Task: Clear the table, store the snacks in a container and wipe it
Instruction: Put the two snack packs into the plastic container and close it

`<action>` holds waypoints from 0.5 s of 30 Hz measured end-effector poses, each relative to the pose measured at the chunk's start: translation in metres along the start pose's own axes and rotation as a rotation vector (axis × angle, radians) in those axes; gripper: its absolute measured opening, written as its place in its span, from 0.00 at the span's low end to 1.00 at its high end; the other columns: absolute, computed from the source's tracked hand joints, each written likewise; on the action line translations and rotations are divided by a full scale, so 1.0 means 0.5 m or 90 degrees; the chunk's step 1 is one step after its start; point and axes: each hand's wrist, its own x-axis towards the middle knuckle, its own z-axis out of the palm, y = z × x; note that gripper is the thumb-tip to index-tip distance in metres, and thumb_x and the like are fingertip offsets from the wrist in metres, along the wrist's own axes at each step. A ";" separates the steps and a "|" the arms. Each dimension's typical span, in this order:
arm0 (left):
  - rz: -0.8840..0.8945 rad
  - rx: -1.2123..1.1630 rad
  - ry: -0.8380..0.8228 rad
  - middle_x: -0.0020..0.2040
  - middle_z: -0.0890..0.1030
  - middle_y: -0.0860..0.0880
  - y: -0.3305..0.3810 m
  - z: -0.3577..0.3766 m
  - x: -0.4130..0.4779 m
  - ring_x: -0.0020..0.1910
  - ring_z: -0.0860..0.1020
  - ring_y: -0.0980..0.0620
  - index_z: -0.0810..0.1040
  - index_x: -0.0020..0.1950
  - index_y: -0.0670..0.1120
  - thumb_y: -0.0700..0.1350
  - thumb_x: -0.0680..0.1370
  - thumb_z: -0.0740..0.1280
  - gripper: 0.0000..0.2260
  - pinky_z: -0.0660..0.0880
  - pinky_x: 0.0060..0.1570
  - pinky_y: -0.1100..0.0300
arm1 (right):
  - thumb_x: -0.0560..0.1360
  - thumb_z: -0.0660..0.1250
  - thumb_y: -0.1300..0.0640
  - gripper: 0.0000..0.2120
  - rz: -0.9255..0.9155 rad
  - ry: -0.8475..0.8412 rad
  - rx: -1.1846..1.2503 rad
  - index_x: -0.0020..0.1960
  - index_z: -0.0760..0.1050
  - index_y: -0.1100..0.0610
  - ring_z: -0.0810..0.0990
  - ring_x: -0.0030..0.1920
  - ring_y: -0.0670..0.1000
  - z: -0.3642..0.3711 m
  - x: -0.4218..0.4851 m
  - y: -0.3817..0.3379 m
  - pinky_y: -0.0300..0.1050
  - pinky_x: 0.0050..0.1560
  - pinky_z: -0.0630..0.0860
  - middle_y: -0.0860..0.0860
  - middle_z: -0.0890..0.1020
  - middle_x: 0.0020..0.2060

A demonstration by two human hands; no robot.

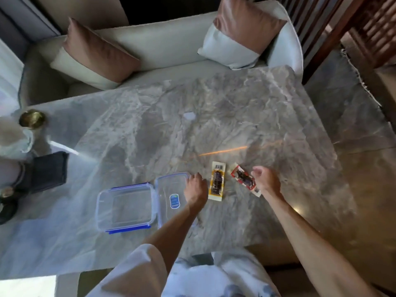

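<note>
A clear plastic container with blue clips stands open and empty on the grey marble table. Its clear lid lies flat on the table just right of it. My left hand rests on the lid's right edge, fingers curled over the rim. Right of that hand lies a yellow snack packet. A red snack packet lies further right, at an angle. My right hand hovers over the red packet's right end with fingers loosely curled, holding nothing.
A dark folded cloth lies at the table's left side. A brass bowl stands at the far left corner. A small white scrap sits mid-table. A sofa with cushions runs behind the table.
</note>
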 end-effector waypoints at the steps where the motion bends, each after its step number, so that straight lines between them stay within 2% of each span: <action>1: -0.021 -0.006 -0.019 0.60 0.78 0.39 0.012 0.017 0.006 0.62 0.74 0.39 0.74 0.58 0.40 0.46 0.79 0.58 0.13 0.73 0.57 0.46 | 0.75 0.67 0.54 0.14 -0.001 -0.013 -0.012 0.60 0.80 0.53 0.81 0.60 0.54 0.008 0.005 0.005 0.47 0.59 0.76 0.53 0.84 0.58; 6: -0.091 0.015 -0.067 0.66 0.74 0.39 0.055 0.084 0.020 0.68 0.71 0.39 0.70 0.65 0.40 0.54 0.78 0.62 0.22 0.71 0.61 0.46 | 0.70 0.72 0.56 0.14 -0.073 -0.013 -0.091 0.55 0.81 0.54 0.78 0.58 0.57 0.043 0.005 0.029 0.48 0.59 0.73 0.54 0.83 0.54; 9: -0.113 0.010 -0.064 0.67 0.72 0.38 0.062 0.110 0.024 0.69 0.68 0.38 0.66 0.67 0.40 0.48 0.78 0.64 0.21 0.69 0.64 0.45 | 0.70 0.73 0.56 0.12 -0.060 0.003 -0.085 0.53 0.80 0.54 0.76 0.58 0.57 0.053 0.003 0.042 0.49 0.59 0.71 0.54 0.82 0.53; 12: -0.146 -0.020 -0.056 0.69 0.70 0.37 0.067 0.127 0.030 0.70 0.67 0.38 0.64 0.68 0.37 0.42 0.78 0.63 0.20 0.65 0.68 0.48 | 0.70 0.73 0.55 0.14 -0.047 0.019 -0.128 0.54 0.79 0.57 0.77 0.58 0.59 0.058 0.002 0.045 0.50 0.60 0.71 0.56 0.82 0.53; 15: -0.165 -0.014 -0.049 0.69 0.69 0.37 0.075 0.135 0.028 0.70 0.66 0.38 0.64 0.68 0.35 0.42 0.78 0.62 0.21 0.62 0.70 0.49 | 0.70 0.73 0.52 0.17 -0.030 0.028 -0.183 0.55 0.77 0.58 0.76 0.59 0.59 0.064 -0.005 0.042 0.50 0.61 0.70 0.57 0.80 0.55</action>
